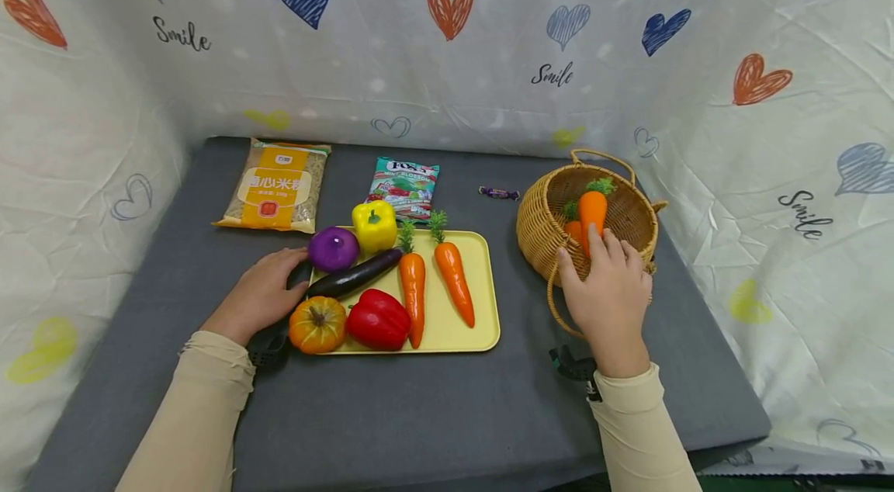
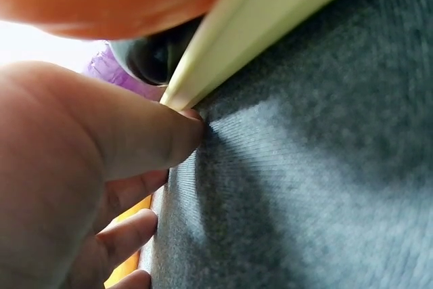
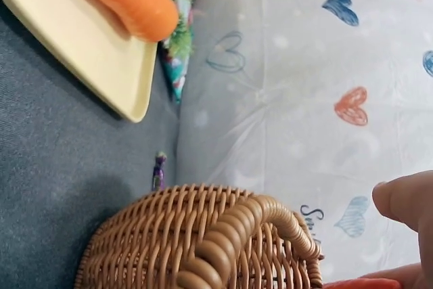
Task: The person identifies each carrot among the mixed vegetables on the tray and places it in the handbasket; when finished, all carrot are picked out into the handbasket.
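The head view looks forward and down from above the table's (image 1: pixel 419 422) near side, far enough back to take in both hands, the tray (image 1: pixel 454 341), the basket (image 1: pixel 534 232) and the patterned cloth (image 1: pixel 489 11) behind. The left wrist view is a low close-up, turned sideways with up toward its left edge; it faces forward past the left hand's (image 1: pixel 261 292) thumb along the tray's left edge. The right wrist view, beside the right hand (image 1: pixel 613 294), is turned the other way, up toward its right edge; it faces the back cloth across the nearby basket. It shares basket, cloth and the tray's right end with the head view; the left shares the tray's left edge.
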`<action>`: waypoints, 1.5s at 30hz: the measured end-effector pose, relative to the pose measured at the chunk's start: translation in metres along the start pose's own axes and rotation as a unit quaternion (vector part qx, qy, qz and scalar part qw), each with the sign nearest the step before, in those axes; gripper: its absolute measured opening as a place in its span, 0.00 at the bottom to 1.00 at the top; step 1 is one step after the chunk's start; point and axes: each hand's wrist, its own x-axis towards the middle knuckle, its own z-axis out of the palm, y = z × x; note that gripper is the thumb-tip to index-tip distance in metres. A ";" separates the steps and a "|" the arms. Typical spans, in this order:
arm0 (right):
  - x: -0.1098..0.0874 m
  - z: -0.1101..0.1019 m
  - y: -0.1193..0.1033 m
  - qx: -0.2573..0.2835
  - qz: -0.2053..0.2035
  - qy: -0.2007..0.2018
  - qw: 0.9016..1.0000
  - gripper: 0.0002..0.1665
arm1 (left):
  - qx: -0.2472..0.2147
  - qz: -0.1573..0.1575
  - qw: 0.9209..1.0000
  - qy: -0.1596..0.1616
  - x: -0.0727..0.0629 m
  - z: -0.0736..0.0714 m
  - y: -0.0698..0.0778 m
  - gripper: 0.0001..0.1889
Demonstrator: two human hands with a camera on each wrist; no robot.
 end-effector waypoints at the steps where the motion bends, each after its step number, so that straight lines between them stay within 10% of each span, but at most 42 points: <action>1: 0.001 0.001 0.000 0.002 -0.001 -0.002 1.000 0.49 | -0.001 -0.001 1.000 0.000 0.000 0.000 0.000 0.33; 22: 0.014 0.014 0.007 0.028 -0.013 0.079 0.996 0.27 | 0.002 -0.005 1.000 -0.005 0.001 0.002 -0.001 0.33; 45: 0.023 0.022 0.016 0.023 -0.001 0.022 0.999 0.42 | 0.008 0.023 1.000 0.008 -0.001 -0.001 -0.001 0.33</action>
